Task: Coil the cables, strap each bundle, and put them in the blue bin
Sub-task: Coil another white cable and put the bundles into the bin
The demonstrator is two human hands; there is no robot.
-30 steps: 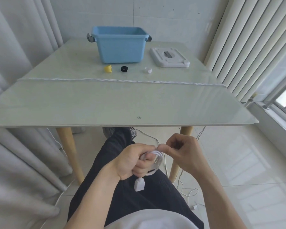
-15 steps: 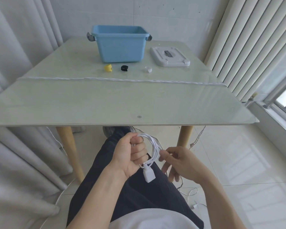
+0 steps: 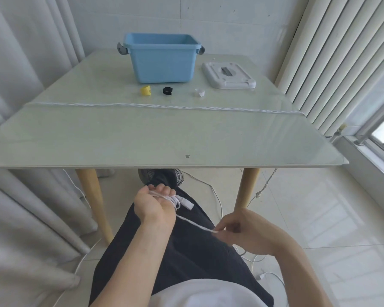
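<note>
Below the surface's [image 3: 142, 138] near edge, the left hand [image 3: 155, 207] grips a small coil of white cable [image 3: 175, 201], its plug sticking out. The right hand [image 3: 246, 231] pinches the strand running from the coil. The blue bin [image 3: 162, 60] sits at the far side, three straps [image 3: 167, 90] before it.

No readable words, numbers or brand names showed anywhere. The only mark was a tiny round stamp [image 3: 187, 156] printed on the glass table [image 3: 120, 138] near its front edge, too small to make out. The blue bin [image 3: 162, 60] and the white lid [image 3: 228, 75] beside it carried no label that could be read.
</note>
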